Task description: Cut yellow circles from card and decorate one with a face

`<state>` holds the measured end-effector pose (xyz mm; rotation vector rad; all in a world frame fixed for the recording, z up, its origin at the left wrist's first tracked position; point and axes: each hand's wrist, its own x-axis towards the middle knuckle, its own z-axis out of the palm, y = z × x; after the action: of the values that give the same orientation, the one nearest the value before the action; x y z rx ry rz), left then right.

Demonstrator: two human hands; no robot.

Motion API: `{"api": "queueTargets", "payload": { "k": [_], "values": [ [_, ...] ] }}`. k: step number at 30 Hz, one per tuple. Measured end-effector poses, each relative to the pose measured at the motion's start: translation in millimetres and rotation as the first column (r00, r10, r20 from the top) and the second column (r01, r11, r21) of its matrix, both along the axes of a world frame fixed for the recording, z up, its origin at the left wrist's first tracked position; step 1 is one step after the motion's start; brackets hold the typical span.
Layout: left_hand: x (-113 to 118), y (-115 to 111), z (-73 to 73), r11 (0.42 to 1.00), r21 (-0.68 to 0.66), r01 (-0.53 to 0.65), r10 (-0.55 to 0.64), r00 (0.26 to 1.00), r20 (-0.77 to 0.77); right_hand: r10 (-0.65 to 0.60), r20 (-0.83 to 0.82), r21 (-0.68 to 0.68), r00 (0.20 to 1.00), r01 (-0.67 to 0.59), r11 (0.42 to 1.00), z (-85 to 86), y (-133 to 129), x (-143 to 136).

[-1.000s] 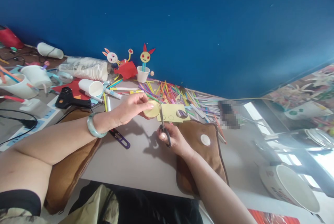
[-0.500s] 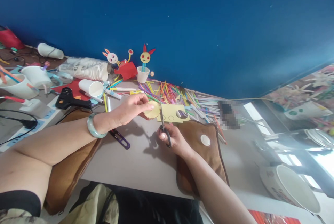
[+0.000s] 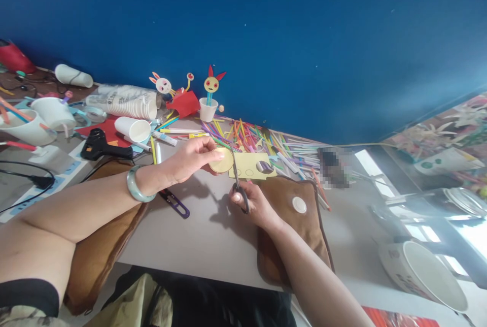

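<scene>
Between its thumb and fingers, my left hand (image 3: 194,157) pinches a round yellow paper disc (image 3: 223,162). My right hand (image 3: 249,200) is closed around the dark handles of a pair of scissors (image 3: 236,177), blades pointing up along the disc's right edge. Whether the blades touch the paper I cannot tell. Behind them lies a yellow paper sheet (image 3: 253,162) with small circles drawn on it. A purple cutter (image 3: 177,204) rests on the table below my left wrist. A brown cushion (image 3: 279,246), with a white disc (image 3: 299,205) on top, lies under my right forearm.
Colourful straws and sticks (image 3: 251,136) are piled along the wall. Two rabbit-faced figures stand there, one in a paper cup (image 3: 208,109). At left are a black glue gun (image 3: 104,145), stacked cups (image 3: 122,102) and a power strip (image 3: 72,164). A white bowl (image 3: 422,273) stands at right.
Almost nothing differs. Both hands keep their places, and the scissors and yellow disc have barely shifted.
</scene>
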<state>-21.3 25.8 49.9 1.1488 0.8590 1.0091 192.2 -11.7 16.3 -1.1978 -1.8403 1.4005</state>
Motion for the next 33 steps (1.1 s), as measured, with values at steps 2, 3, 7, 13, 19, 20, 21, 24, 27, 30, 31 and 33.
{"api": "queueTargets", "payload": {
  "k": [2, 3, 7, 13, 19, 20, 21, 24, 27, 30, 31, 33],
  "values": [
    [-0.6, 0.6, -0.2, 1.000, 0.000, -0.007, 0.007, 1.000, 0.000, -0.022, -0.014, -0.020, 1.000, 0.022, 1.000, -0.9, 0.4, 0.4],
    [-1.0, 1.1, -0.4, 1.000, 0.003, -0.010, 0.010, 1.000, -0.002, -0.035, -0.023, -0.026, 0.999, 0.034, 0.999, -1.0, 0.7, 1.0],
    [-2.5, 3.8, -1.4, 1.000, 0.026, -0.007, 0.008, 0.999, -0.036, -0.045, -0.040, -0.025, 0.998, 0.044, 0.999, 2.4, 2.7, 4.9],
    [-2.4, 6.5, 0.3, 1.000, -0.005, 0.013, -0.013, 0.999, -0.053, 0.025, 0.001, -0.035, 1.000, -0.025, 0.999, 8.0, 2.9, 6.9],
    [-2.0, 5.1, 4.3, 0.998, -0.058, 0.033, -0.036, 0.998, -0.052, 0.017, 0.013, -0.043, 1.000, -0.016, 0.999, 7.9, 2.5, 5.3],
    [-2.0, 4.9, 4.6, 0.997, -0.064, 0.040, -0.043, 0.998, -0.040, 0.017, 0.015, -0.047, 1.000, -0.016, 0.999, 8.1, 2.6, 5.4],
    [-2.1, 4.7, 4.6, 0.997, -0.064, 0.046, -0.048, 0.998, -0.031, 0.017, 0.017, -0.049, 1.000, -0.016, 0.999, 8.2, 2.6, 5.5],
    [-2.5, 4.4, 4.2, 0.997, -0.042, 0.059, -0.061, 0.997, -0.041, 0.021, 0.019, -0.049, 1.000, -0.020, 0.999, 8.7, 2.6, 5.3],
    [-3.1, 3.8, 3.5, 0.998, -0.013, 0.062, -0.063, 0.995, -0.076, 0.034, 0.012, -0.049, 0.999, -0.034, 0.998, 8.9, 2.2, 3.7],
    [-3.5, 2.8, 3.3, 0.997, 0.033, 0.072, -0.068, 0.992, -0.110, 0.045, 0.007, -0.052, 0.999, -0.045, 0.998, 8.6, 1.8, 1.7],
    [-3.6, 2.4, 3.3, 0.996, 0.047, 0.077, -0.071, 0.990, -0.126, 0.045, 0.008, -0.049, 0.999, -0.045, 0.998, 8.3, 1.7, 1.3],
    [-3.9, 1.8, 3.4, 0.994, 0.068, 0.088, -0.077, 0.986, -0.149, 0.043, 0.010, -0.041, 0.999, -0.042, 0.998, 7.8, 1.8, 0.7]
  ]
}}
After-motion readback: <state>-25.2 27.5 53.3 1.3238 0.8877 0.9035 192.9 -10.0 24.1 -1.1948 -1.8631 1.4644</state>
